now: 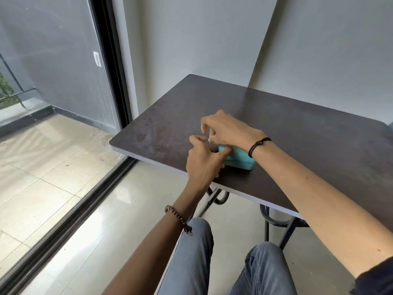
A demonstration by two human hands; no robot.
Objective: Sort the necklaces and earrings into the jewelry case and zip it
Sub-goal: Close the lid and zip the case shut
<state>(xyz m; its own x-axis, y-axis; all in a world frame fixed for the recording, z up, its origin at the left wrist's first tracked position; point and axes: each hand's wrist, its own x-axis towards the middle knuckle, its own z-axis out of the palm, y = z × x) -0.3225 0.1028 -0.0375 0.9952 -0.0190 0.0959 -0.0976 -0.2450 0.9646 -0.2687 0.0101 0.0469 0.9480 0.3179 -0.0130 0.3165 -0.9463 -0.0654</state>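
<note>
left hand (203, 161) grips teal case (241, 161) | right hand (228, 130) at its corner, grasp unclear | dark table (302, 133), glass door (53, 86)

text: none you can read | jewelry case (239, 161), near edge: teal side shows you no legible label | table (297, 128): unmarked | white plate (96, 58), far left: too small to read
</note>
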